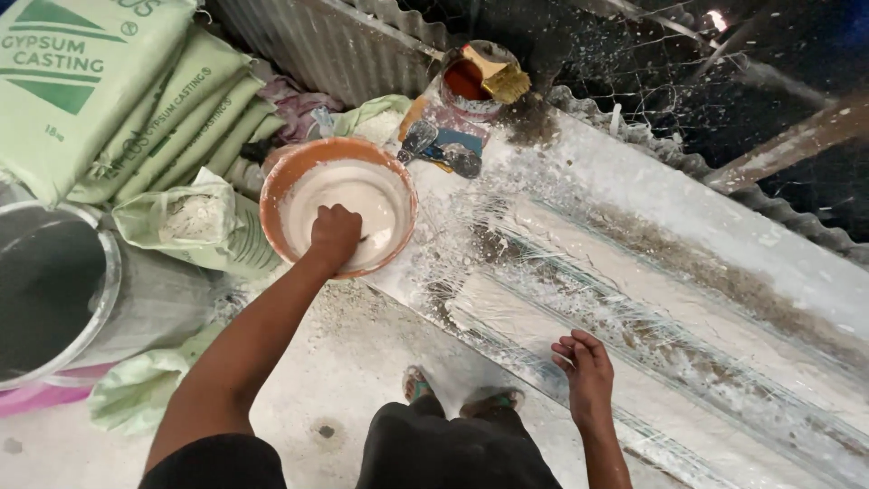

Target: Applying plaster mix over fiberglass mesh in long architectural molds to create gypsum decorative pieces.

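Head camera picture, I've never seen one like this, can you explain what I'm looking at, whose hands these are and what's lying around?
There is only one picture, taken from a camera worn on a person's head and looking down, so the two bare arms and the feet in sandals belong to the wearer. No machine is involved. The left hand is closed and dipped into an orange basin of white paste; what it grips, if anything, is hidden. The right hand hangs open over a long white mould smeared with paste and fibres, holding nothing. At the left, pale green sacks are stacked beside a large metal drum. Behind the basin stands a small pot with a brush in it.
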